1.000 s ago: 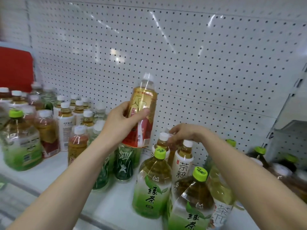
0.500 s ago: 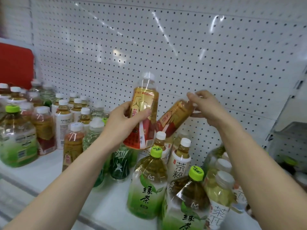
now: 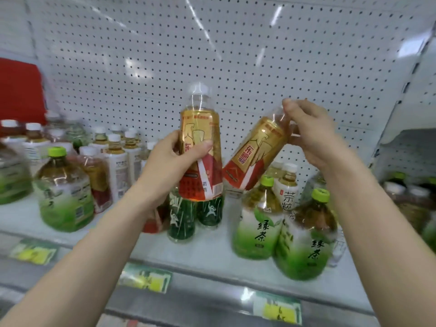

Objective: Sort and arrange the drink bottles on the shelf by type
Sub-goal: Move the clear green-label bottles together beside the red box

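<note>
My left hand [image 3: 173, 161] grips an upright gold-and-red tea bottle [image 3: 200, 128] by its middle, held above the shelf [image 3: 200, 251]. My right hand [image 3: 311, 133] holds a second gold-and-red tea bottle [image 3: 254, 154] by its neck, tilted with its base pointing down-left, close beside the first. Below them stand two dark green bottles [image 3: 181, 218] and two big green-tea bottles with green caps [image 3: 257, 223]. A white-labelled tea bottle [image 3: 288, 185] stands behind those.
A cluster of white-capped tea bottles [image 3: 115, 159] and another big green-tea bottle [image 3: 62, 192] fill the shelf's left part. A white pegboard wall [image 3: 236, 55] backs the shelf. Price tags [image 3: 145, 278] line the front edge. More bottles sit at far right [image 3: 412, 201].
My right hand has lifted the second gold-and-red bottle out from behind the green-tea bottles and brought it up beside the one in my left hand. The view has shifted slightly.
</note>
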`<state>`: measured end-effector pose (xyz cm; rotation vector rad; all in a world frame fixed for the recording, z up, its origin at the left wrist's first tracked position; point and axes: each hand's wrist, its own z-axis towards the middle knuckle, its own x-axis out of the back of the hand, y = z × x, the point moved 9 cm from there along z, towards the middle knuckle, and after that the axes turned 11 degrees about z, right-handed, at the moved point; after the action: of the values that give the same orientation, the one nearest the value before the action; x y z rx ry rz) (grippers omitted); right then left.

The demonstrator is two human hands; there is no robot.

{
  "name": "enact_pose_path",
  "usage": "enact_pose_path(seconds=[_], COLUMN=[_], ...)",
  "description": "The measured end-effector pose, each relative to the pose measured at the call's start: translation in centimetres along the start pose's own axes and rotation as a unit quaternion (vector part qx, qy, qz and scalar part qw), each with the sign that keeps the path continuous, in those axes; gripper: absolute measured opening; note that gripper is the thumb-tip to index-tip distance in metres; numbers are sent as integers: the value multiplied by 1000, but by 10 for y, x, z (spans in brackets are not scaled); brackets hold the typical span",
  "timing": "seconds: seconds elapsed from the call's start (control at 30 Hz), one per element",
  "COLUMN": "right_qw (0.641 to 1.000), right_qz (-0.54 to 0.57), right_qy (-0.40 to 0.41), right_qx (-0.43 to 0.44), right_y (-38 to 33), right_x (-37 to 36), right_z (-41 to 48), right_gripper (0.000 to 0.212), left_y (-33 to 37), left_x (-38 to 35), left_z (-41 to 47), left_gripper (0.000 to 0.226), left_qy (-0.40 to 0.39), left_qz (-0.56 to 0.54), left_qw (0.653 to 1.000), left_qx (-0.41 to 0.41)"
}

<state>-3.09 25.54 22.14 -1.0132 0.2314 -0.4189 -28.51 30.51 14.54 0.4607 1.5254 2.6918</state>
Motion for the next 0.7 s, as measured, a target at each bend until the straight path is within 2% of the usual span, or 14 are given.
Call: enact_pose_path(seconds=[0.1, 0.2, 0.33, 0.47, 0.53, 0.63, 0.7], right_qw=[1000, 1000, 998, 996, 998, 999, 998], right_qz=[-1, 9, 42, 55, 31, -27, -49], right_qy=[-7, -10, 5, 2, 0, 12, 16], right_qx=[7, -7, -49, -73, -60, -40, -42], right_y=[2, 14, 41, 64, 74, 82, 84], right_x=[-32, -62, -99, -132, -141, -147, -146], right_z=[-26, -49, -76, -98, -105, -111, -110], right_gripper=[24, 23, 18, 12, 21, 51, 67], left_y=[-22, -49, -92, -123, -133, -142, -143], left_x=[41, 74, 105, 117, 115, 110, 108], left_z=[-17, -33, -56, -76, -83, -90, -90], left_gripper=[56, 42, 75, 87, 85, 68, 65], left_qy=[-7, -3, -2, 0, -6, -15, -15], left_qz=[3, -15, -3, 10, 8, 2, 5], left_qw=[1000, 999, 995, 991, 989, 987, 987], left_qx=[22, 52, 102, 136, 148, 161, 160])
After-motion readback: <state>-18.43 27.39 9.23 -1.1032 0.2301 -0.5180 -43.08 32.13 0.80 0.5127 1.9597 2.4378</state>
